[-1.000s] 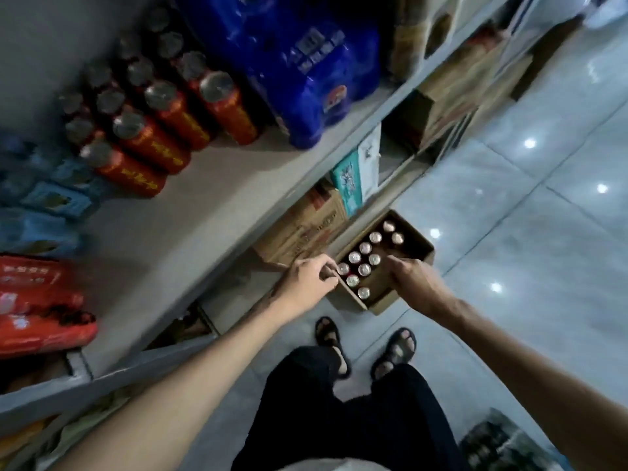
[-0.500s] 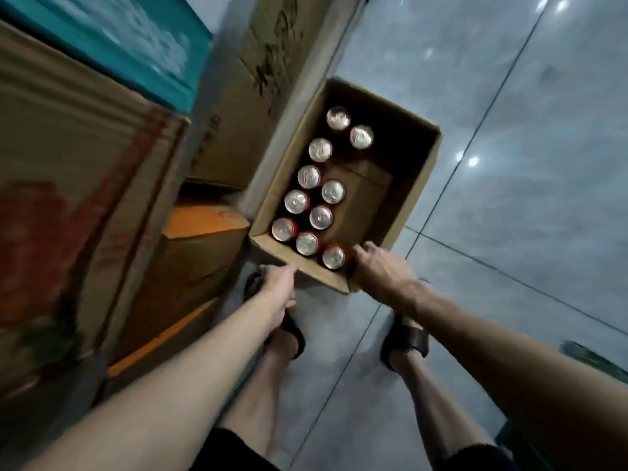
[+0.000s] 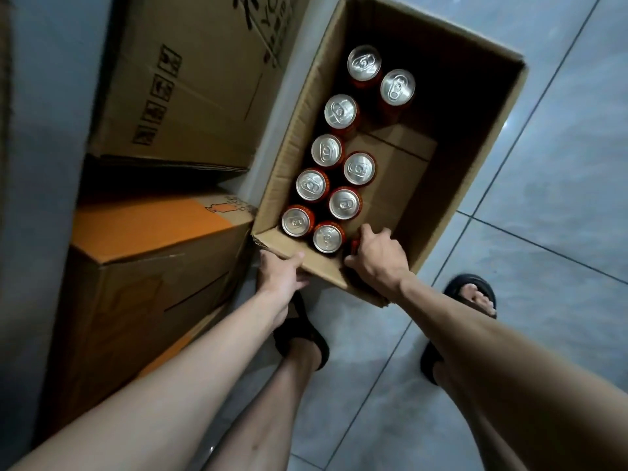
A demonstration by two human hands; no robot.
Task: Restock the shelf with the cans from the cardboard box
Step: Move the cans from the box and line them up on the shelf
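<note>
Cans [image 3: 345, 202] are stored upright in the cardboard box [image 3: 292, 147], ranged in two rows along its left wall, silver tops up. Short of the box's near wall, two feet in black sandals [image 3: 472, 290] are planted on the tiled floor [image 3: 543, 205], on which the box is also set. The left grip [image 3: 280, 278] is laid against the outside of the box's near wall at the left corner, with the thumb [image 3: 295, 260] along the cardboard; its fingers are hidden, so its closure cannot be told. The right grip [image 3: 377, 260] is reached over the near wall and curled around the nearest can [image 3: 354, 245], of which only a red edge is seen. Left of the box, an orange-topped carton [image 3: 146, 226] is placed; beyond it, a brown carton [image 3: 190, 79] is placed.
</note>
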